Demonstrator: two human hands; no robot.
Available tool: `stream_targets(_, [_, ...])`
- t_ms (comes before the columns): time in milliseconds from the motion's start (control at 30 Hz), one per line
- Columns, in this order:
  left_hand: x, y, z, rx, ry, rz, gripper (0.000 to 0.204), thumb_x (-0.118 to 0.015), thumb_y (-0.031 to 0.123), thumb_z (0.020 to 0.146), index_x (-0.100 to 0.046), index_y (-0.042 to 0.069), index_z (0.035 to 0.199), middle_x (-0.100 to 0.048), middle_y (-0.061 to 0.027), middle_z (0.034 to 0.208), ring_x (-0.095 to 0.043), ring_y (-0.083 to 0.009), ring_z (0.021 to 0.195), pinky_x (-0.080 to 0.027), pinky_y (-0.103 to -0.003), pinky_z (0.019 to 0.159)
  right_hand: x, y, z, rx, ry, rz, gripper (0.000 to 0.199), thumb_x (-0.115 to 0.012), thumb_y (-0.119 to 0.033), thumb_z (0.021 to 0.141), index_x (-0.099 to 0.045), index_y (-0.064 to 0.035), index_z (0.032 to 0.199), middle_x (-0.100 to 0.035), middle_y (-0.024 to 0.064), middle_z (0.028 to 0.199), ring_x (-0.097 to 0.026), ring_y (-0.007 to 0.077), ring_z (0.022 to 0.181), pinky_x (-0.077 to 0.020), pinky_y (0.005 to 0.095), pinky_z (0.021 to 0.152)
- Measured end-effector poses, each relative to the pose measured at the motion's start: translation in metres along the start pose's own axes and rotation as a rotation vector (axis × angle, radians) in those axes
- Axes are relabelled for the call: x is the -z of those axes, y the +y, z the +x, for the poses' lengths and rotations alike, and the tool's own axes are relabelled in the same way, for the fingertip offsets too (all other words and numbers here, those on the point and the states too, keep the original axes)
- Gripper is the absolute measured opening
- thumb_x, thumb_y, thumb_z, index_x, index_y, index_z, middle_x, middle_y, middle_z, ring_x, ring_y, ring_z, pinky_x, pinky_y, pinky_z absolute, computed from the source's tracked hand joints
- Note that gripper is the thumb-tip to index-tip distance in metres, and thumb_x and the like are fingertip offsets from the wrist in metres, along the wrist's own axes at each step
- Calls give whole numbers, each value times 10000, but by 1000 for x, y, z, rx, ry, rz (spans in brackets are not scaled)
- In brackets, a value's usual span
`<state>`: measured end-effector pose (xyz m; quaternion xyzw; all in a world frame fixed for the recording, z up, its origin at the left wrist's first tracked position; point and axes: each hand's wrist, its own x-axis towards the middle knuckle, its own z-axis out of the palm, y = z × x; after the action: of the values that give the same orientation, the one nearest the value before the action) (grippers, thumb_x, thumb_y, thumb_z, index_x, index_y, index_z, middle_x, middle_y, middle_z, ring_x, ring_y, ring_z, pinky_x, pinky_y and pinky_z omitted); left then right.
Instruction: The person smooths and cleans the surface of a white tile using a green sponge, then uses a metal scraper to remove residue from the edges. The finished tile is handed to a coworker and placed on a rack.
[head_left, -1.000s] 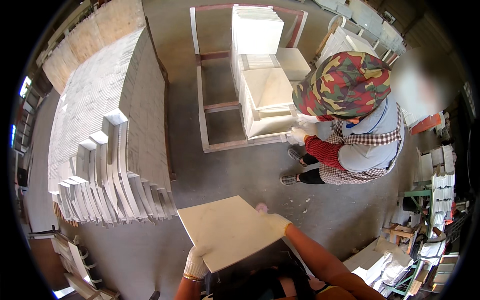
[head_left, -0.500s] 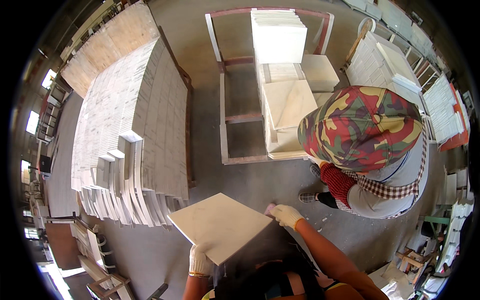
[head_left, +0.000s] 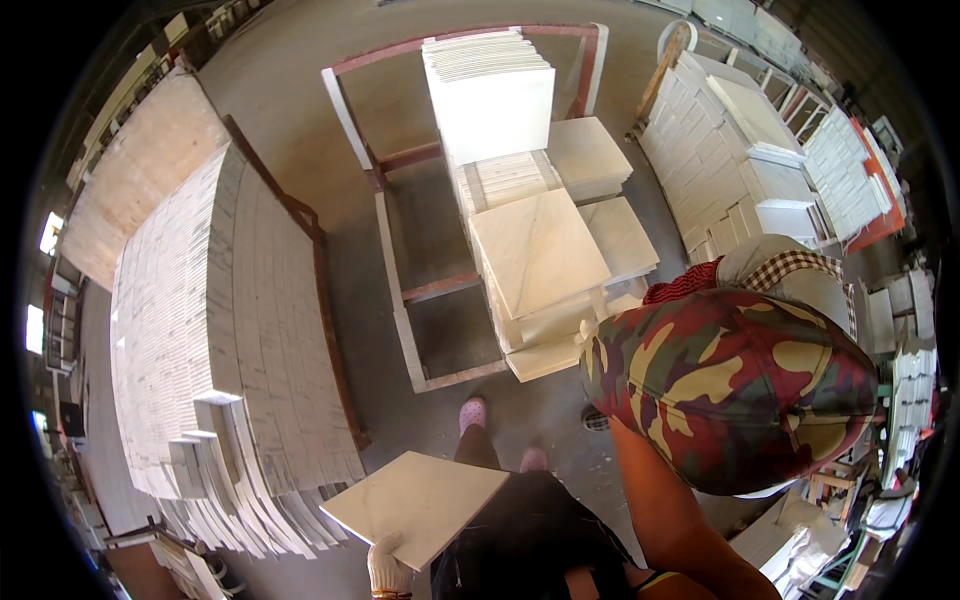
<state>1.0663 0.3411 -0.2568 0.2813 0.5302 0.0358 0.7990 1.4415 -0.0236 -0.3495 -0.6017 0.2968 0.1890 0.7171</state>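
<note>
A square cream stone tile (head_left: 420,505) is held low in front of me. My left hand (head_left: 388,570), in a white knit glove, is closed on its near edge with the thumb on top. My right arm (head_left: 665,510) stretches forward beneath a co-worker's camouflage cap (head_left: 730,390), which hides the hand and its fingers. Pale gloved fingers (head_left: 586,332) show at the cap's left edge, beside the stack of cream tiles (head_left: 540,245); whose they are I cannot tell. A thin tile (head_left: 545,360) sticks out at that stack's near end.
A long block of upright grey-white tiles (head_left: 270,340) stands to the left by a plywood board (head_left: 150,185). The tile stacks ahead rest in a red and white metal frame (head_left: 400,320). More stacked slabs (head_left: 700,140) stand at the far right. My pink clogs (head_left: 472,414) are on the floor.
I have stepped closer to the frame, the tile still in my left hand. My right hand has moved forward out of sight under the cap. The co-worker's head now looms nearer and lower.
</note>
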Motion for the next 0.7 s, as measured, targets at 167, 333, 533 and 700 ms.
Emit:
stream_targets(167, [-28, 49, 21, -101, -119, 746, 359, -535, 45, 900, -593, -57, 1239, -662, -205, 1147, -630, -357, 1080, -500, -464, 981, -10, -40, 60, 40, 65, 308, 536, -594, -271, 944, -478, -71, 1428, -579, 66, 797, -530, 126, 606, -400, 256, 489])
stream_targets(333, [-77, 101, 22, -25, -136, 842, 388, -560, -53, 843, -658, -55, 1219, -657, -210, 1252, -597, -314, 1200, -433, -389, 1074, -7, -74, 101, -12, 69, 416, 536, -577, -221, 952, -440, -83, 1451, -539, 57, 751, -498, 117, 584, -371, 250, 467])
stream_targets(533, [-84, 133, 50, -187, -250, 1182, 385, -558, -30, 881, -638, -49, 1257, -624, -180, 1325, -541, -273, 1280, -399, -391, 1112, -5, -89, 153, 148, 221, 354, 182, -554, -88, 940, -506, -91, 1116, -551, 70, 747, -491, 146, 522, -346, 254, 386])
stream_targets(700, [-56, 137, 76, -96, -147, 1071, 409, -592, -39, 851, -642, -41, 1256, -638, -181, 1305, -559, -286, 1258, -416, -401, 1097, 33, -97, 200, -18, 231, 363, 783, -583, -79, 918, -185, -234, 1573, -569, 57, 721, -494, 116, 483, -341, 259, 361])
